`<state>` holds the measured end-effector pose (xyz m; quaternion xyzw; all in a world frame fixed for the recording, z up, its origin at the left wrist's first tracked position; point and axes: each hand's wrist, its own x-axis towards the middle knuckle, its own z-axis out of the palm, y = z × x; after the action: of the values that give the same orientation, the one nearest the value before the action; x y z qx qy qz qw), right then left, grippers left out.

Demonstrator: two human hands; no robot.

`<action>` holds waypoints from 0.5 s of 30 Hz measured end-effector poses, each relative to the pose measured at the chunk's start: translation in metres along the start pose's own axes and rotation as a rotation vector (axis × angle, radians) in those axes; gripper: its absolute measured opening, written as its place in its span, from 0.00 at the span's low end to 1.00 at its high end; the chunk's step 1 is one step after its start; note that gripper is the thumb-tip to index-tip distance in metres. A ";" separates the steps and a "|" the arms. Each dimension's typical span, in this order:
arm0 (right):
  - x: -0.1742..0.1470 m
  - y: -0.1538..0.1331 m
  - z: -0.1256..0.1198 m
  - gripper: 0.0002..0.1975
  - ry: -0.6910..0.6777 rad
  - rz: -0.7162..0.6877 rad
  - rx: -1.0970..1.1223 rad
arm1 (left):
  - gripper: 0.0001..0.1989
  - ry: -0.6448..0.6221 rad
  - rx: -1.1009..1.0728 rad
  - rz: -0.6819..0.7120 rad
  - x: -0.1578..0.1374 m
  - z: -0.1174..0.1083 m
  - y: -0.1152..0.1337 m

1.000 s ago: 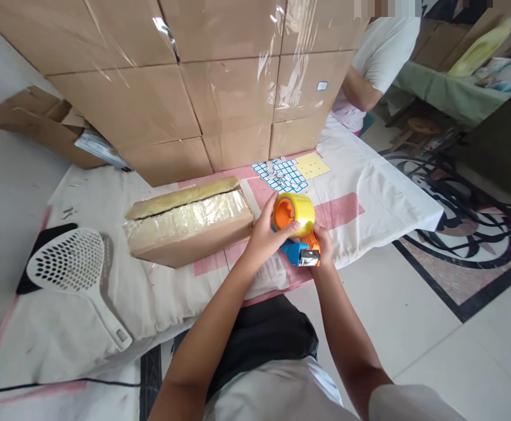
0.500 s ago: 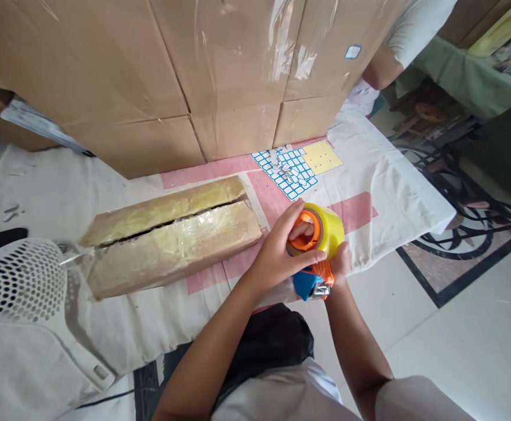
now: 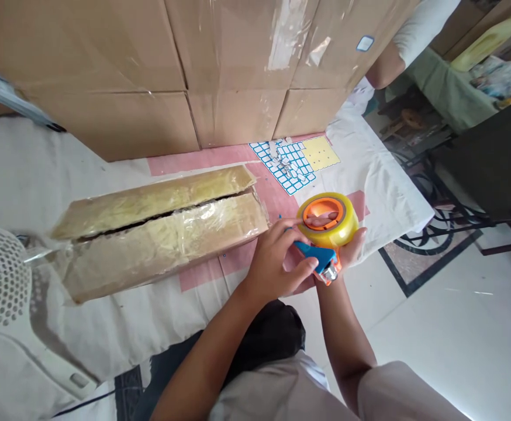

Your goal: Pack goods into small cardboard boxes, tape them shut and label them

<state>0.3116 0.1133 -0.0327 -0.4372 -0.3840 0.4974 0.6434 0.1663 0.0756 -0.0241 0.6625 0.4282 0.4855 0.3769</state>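
A tape dispenser [image 3: 321,255] with blue and orange parts carries a wide yellow roll of tape [image 3: 347,228] on an orange hub. My right hand [image 3: 352,247] grips it from behind and below, its fingers partly hidden and some showing through the hub. From the left, my left hand [image 3: 275,257] pinches the blue part, thumb in front and fingers behind. To the left of my hands lies a long cardboard box [image 3: 163,242] covered in yellowish tape, a dark gap running along its top.
Large taped cartons [image 3: 128,123] are stacked at the back of the cloth-covered table [image 3: 119,327]. A white perforated scoop [image 3: 1,280] lies at the left. A sheet of blue-edged labels [image 3: 284,166] sits beyond my hands. Another person's arm [image 3: 385,70] shows behind the cartons.
The dispenser has turned so its roll lies flatter, hub facing up. My left hand has slid from the roll down to the blue part. The view has shifted slightly.
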 end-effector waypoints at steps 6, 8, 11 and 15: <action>0.003 0.010 -0.007 0.33 -0.005 0.050 0.106 | 0.23 -0.125 0.059 0.132 -0.003 -0.004 0.005; 0.000 0.013 -0.008 0.35 -0.066 0.146 0.143 | 0.23 -0.105 0.076 0.130 -0.006 -0.005 0.004; -0.006 0.015 -0.008 0.38 -0.106 0.235 0.169 | 0.20 -0.083 0.061 0.108 -0.013 -0.005 0.002; -0.013 0.017 -0.007 0.41 -0.195 0.248 0.102 | 0.11 -0.023 -0.016 0.021 -0.021 -0.004 -0.002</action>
<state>0.3106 0.1014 -0.0520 -0.3976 -0.3620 0.6318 0.5583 0.1590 0.0566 -0.0315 0.6692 0.4130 0.4854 0.3821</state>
